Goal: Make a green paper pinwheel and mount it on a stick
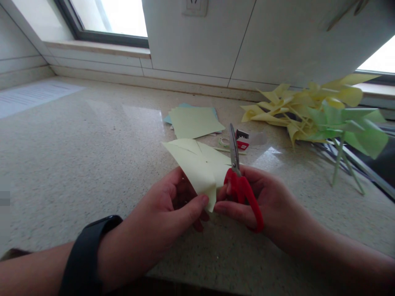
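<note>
Nearest, the left hand [166, 213] pinches a folded pale-yellow paper sheet [200, 164] by its lower corner. Just beside it, the right hand [262, 201] grips red-handled scissors [239, 176], blades closed, pointing away, touching the paper's edge.

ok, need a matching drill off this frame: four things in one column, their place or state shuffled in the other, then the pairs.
Things:
1. scissors
2. folded paper
3. paper stack
4. pinwheels

Places or states:
A. lying flat on the counter behind the hands
B. piled at the right, by the wall
C. pinched at its lower corner by the left hand
D. held in the right hand, blades shut and pointing away

Pairs: 1-D, 2-C, 3-A, 4-B
</note>
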A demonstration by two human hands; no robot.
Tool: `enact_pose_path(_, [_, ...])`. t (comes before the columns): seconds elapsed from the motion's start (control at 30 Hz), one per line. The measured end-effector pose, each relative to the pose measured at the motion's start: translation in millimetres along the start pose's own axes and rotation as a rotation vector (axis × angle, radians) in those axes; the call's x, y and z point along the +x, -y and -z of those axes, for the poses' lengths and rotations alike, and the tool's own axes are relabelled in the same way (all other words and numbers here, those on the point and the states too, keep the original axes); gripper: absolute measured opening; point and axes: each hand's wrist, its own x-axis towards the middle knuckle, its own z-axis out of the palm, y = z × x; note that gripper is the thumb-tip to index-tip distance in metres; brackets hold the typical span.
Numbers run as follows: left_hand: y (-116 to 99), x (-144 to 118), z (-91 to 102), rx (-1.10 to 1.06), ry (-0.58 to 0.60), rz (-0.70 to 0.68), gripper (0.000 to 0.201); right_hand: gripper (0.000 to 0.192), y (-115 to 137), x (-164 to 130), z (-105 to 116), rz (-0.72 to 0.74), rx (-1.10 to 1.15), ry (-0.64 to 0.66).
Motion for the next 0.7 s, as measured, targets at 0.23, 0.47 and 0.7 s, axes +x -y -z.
enact_pose_path(0.23, [-1.4,-0.4,2.1,0.107,-0.022,0.011,0.031,0.026,-1.9,-0.7,1.7,-0.015,0.04,0.016])
enact_pose_path(0.47, [-5.5,-0.4,2.9,0.143,0.019,0.048,0.03,0.032,1.6,1.7,-2.1,-0.02,0.067,-0.009])
enact_pose_path(0.7, [-3.2,0.1,5.3,0.129,0.042,0.051,0.024,0.025,0.7,2.7,-1.2,0.06,-0.046,-0.049])
